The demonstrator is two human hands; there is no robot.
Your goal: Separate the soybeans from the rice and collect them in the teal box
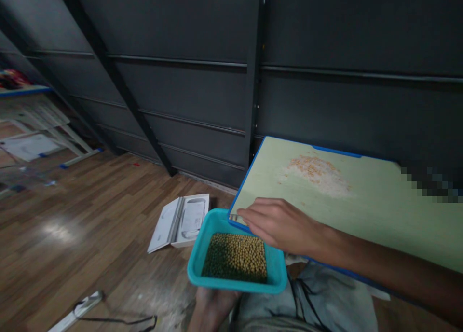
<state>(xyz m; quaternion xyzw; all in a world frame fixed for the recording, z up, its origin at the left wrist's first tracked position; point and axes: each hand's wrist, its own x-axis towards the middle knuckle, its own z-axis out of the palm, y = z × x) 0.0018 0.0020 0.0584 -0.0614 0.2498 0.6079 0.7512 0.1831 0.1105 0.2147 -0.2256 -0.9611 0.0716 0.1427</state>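
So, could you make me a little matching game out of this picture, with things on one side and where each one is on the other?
Things:
1. teal tray
2. pale grain pile
3. white open box
4. right hand

Places:
a. lying on the wooden floor
b. flat at the near edge of the green table, above the tray
c. held up from below by the left hand, just under the table's edge
d. on the far part of the tabletop

Pairs: 1-c, 2-d, 3-a, 4-b.

Left hand seemingly under tray, fingers hidden.
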